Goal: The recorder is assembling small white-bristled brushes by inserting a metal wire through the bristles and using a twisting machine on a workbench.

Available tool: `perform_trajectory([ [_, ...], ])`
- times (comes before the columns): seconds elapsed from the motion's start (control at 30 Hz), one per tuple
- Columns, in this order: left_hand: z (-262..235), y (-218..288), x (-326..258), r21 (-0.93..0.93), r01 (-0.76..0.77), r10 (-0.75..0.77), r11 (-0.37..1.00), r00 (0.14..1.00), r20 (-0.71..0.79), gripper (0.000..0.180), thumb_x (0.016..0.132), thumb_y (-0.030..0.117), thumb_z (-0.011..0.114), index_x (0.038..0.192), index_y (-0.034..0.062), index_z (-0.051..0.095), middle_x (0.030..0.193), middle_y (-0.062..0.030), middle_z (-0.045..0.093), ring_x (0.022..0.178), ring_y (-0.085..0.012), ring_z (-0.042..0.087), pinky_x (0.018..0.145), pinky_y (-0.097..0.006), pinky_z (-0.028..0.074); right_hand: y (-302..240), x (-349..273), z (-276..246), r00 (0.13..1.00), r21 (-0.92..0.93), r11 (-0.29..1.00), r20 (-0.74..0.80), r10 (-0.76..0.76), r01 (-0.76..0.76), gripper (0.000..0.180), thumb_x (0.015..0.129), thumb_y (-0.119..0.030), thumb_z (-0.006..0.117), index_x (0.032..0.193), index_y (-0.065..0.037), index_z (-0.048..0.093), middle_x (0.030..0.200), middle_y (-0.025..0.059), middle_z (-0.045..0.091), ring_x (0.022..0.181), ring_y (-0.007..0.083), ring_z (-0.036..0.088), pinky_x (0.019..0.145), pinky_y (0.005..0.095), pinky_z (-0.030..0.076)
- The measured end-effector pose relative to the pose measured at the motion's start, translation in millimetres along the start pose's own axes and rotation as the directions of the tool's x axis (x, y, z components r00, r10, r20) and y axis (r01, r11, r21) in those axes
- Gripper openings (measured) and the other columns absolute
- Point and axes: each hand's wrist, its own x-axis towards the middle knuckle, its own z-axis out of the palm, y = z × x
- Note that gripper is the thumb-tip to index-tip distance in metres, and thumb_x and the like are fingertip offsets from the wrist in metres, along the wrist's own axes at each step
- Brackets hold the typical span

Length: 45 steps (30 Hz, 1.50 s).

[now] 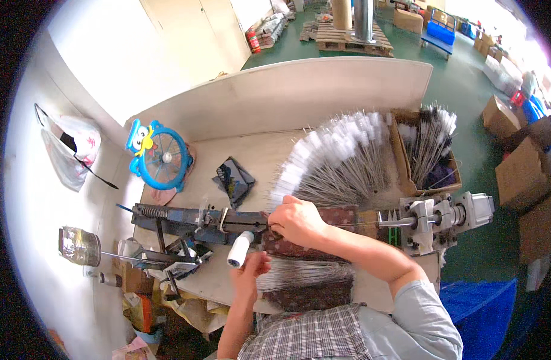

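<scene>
My right hand (294,221) is closed, fingertips pinched at the right end of a long dark metal bench fixture (230,222). What it pinches is hidden by the fingers. Nearer to me, my left hand (255,265) is curled beside a white cylinder (241,248) with a dark hollow end. Whether that hand grips the cylinder is unclear. White-tipped wire brushes (329,144) lie fanned out beyond my right hand. A bundle of thin bare wires (305,274) rests on dark spotted cloth close to my body.
A motor-driven chuck unit (434,221) stands at the table's right. Behind it, a cardboard box (404,180) holds more brushes. A blue duck-shaped fan (162,157) and a dark crumpled packet (234,181) sit at the left. A low panel (287,96) borders the far edge.
</scene>
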Motion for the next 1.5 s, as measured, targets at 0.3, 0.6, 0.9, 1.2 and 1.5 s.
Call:
perform_trajectory([
  [0.3, 10.3, -4.1, 35.0, 0.475, -0.142, 0.043, 0.868, 0.976, 0.213, 0.044, 0.079, 0.042, 0.066, 0.068, -0.0011, 0.067, 0.059, -0.0048, 0.061, 0.054, -0.0095, 0.053, 0.053, -0.028, 0.043, -15.8, 9.8, 3.6, 0.994, -0.096, 0.991, 0.05, 0.102, -0.096, 0.008, 0.07, -0.018, 0.062, 0.068, -0.011, 0.065, 0.07, 0.0008, 0.061, 0.077, 0.0231, 0.055, 0.068, 0.0355, 0.048],
  [0.6, 31.7, -16.7, 37.1, 0.027, -0.13, 0.122, 0.991, 0.97, 0.21, 0.028, 0.082, 0.024, 0.063, 0.091, -0.0027, 0.059, 0.073, -0.0078, 0.062, 0.062, -0.0129, 0.057, 0.059, -0.028, 0.047, -12.8, -22.6, -31.1, 0.987, -0.094, 0.994, -0.145, -0.074, 0.06, 0.008, 0.072, -0.011, 0.061, 0.079, -0.008, 0.064, 0.078, 0.0052, 0.061, 0.077, 0.0237, 0.056, 0.068, 0.0339, 0.048],
  [0.9, 37.8, -32.3, 36.9, 0.273, -0.157, 0.137, 0.949, 0.986, 0.092, 0.016, 0.072, 0.005, 0.065, 0.08, 0.0014, 0.051, 0.067, -0.0072, 0.058, 0.055, -0.0154, 0.055, 0.051, -0.031, 0.046, 10.0, -67.7, 37.3, 0.995, -0.152, 0.985, 0.052, 0.088, -0.08, 0.024, 0.073, -0.005, 0.057, 0.096, -0.008, 0.058, 0.095, 0.0086, 0.054, 0.081, 0.0234, 0.059, 0.06, 0.0357, 0.051],
  [1.2, -43.4, -15.0, 32.6, -0.23, 0.056, -0.094, 0.972, 0.983, -0.157, 0.031, 0.083, 0.03, 0.063, 0.1, 0.0067, 0.051, 0.082, -0.0038, 0.059, 0.072, -0.0153, 0.059, 0.064, -0.03, 0.047, 12.2, -74.1, 13.9, 0.987, -0.02, 0.997, 0.145, 0.076, -0.074, 0.016, 0.075, -0.014, 0.059, 0.091, -0.009, 0.059, 0.085, 0.0075, 0.055, 0.079, 0.0259, 0.059, 0.066, 0.0369, 0.052],
  [1.5, -144.7, -34.4, 33.5, -0.629, 0.096, -0.343, 0.771, 0.896, -0.283, 0.026, 0.082, 0.036, 0.062, 0.09, 0.0116, 0.06, 0.078, 0.001, 0.057, 0.074, -0.0146, 0.056, 0.067, -0.03, 0.047, -8.6, -64.0, 6.9, 0.968, 0.077, 0.995, 0.247, 0.048, -0.069, 0.021, 0.079, -0.01, 0.062, 0.098, -0.001, 0.06, 0.091, 0.0108, 0.058, 0.081, 0.0302, 0.059, 0.07, 0.0375, 0.05],
])
